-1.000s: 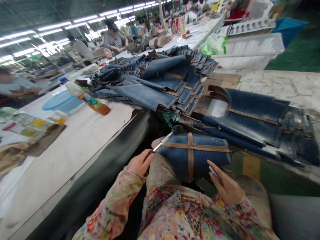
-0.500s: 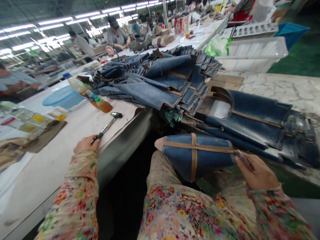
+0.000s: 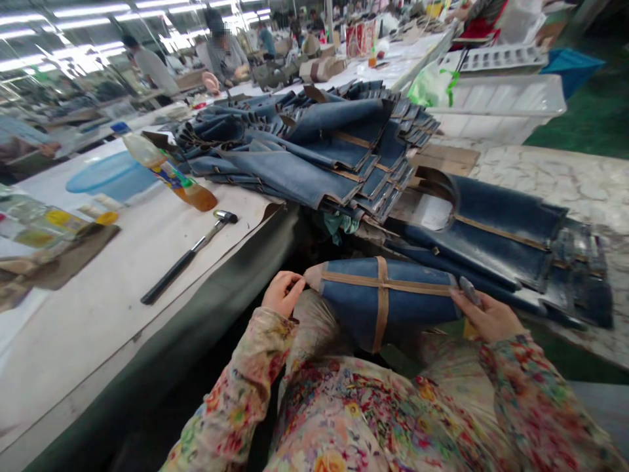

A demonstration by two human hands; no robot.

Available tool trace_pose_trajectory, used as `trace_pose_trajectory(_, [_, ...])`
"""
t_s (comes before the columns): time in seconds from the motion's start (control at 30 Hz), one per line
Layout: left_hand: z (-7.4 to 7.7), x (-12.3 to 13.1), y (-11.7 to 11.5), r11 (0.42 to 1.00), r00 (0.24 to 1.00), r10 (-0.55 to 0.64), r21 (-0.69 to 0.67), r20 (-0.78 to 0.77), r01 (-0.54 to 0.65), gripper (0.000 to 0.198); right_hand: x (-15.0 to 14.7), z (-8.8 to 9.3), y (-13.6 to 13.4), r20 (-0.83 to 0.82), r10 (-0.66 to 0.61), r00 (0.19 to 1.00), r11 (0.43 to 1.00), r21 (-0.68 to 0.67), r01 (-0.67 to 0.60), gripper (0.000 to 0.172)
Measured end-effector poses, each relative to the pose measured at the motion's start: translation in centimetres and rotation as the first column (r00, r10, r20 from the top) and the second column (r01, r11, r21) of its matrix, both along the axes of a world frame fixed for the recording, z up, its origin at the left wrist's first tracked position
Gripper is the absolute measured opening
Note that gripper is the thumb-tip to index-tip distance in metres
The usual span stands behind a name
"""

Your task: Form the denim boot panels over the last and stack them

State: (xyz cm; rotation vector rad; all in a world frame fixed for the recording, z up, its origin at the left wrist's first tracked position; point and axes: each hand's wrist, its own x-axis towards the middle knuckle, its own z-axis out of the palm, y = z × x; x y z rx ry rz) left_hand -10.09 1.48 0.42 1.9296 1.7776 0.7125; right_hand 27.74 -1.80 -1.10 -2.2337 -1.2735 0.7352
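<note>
The right hand (image 3: 484, 316) was closed on a small grey metal tool (image 3: 469, 290), pinching it between thumb and fingers close to the thick end of a tapered denim bundle (image 3: 383, 301). The left hand (image 3: 284, 294) was curled at the narrow end, beside the pale pointed tip (image 3: 313, 276), but whether it was really clamping or only resting there could not be told. The bundle lay across the person's lap, on a floral garment (image 3: 344, 419), with two tan straps (image 3: 382, 305) crossing it.

It looked light and fairly stiff, though the denim might have slipped a little on the smooth fabric beneath. The crossed straps seemed the surest place to take hold. Its underside was hidden, as was whatever formed its shape, and the tool's working end was too small to make out.

Beyond it, a hammer (image 3: 189, 259) lay on the white-covered table (image 3: 98, 314), beside a plastic bottle (image 3: 170, 174) and a blue basin (image 3: 111, 172). A stack of denim panels (image 3: 314, 151) sat ahead, and a flat dark denim panel (image 3: 491, 229) lay to the right.
</note>
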Motion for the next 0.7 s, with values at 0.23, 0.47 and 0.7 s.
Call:
trace_pose_trajectory(0.23, [-2.1,2.8,2.9,0.997,0.997,0.069,-0.030,-0.033,-0.070,0.033,-0.4,-0.4,-0.4,-0.063,-0.018,0.998,0.991,0.132,0.027,0.051])
trace_pose_trajectory(0.47, [-3.0,2.8,2.8,0.988,0.985,0.074,-0.145,0.158,-0.051,0.041,-1.1,0.0,-0.7,-0.193,-0.123,0.973,0.986,0.086,0.142,0.053])
trace_pose_trajectory(0.7, [-3.3,3.4,3.2,0.984,0.939,0.073,-0.176,0.336,-0.014,0.039,-1.3,1.2,-0.6,-0.078,-0.036,0.996,0.983,0.176,0.049,0.045])
